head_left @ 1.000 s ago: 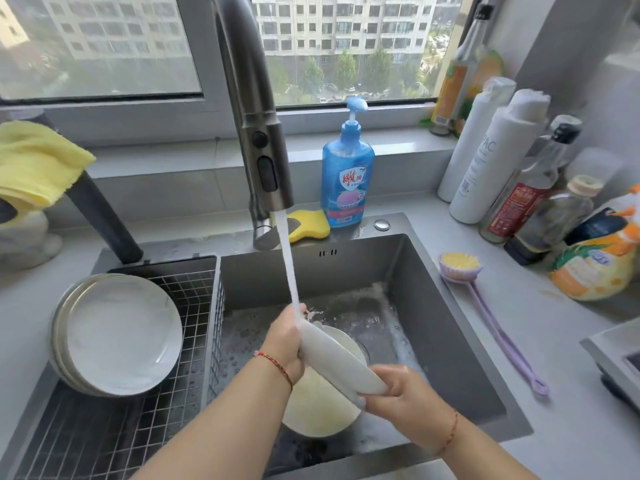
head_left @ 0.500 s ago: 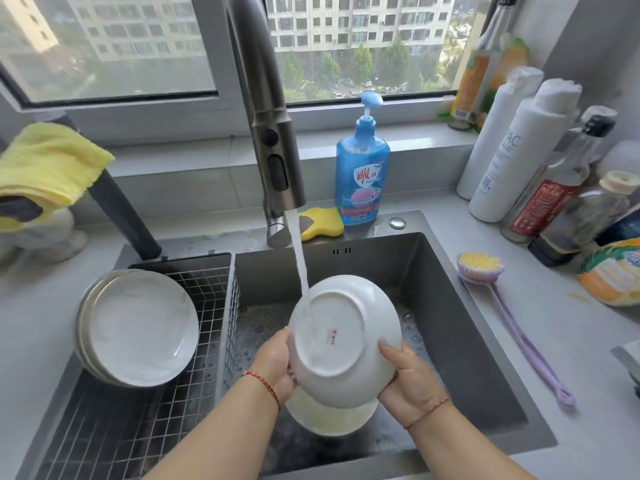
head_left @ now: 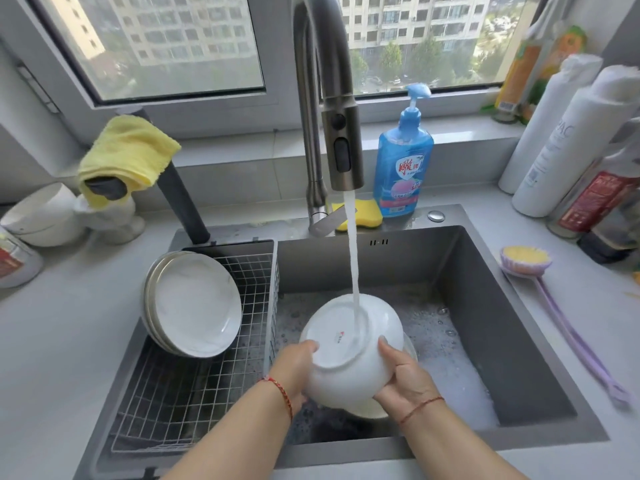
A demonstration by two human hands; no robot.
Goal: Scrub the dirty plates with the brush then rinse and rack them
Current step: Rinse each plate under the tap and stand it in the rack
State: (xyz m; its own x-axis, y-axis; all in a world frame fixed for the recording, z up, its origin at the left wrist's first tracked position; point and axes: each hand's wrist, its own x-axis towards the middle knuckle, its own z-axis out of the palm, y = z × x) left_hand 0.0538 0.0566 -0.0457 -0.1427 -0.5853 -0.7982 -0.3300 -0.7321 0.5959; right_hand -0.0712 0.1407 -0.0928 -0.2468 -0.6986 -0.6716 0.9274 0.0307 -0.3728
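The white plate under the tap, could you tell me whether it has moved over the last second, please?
Yes. The plate has turned from edge-on to underside up beneath the faucet stream, both hands holding it.

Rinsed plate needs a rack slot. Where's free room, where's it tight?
Free: the wire rack grid in front of and right of the leaning plates, up to the sink wall. Bare counter left of the rack. Tight: right counter, with the brush and bottles.
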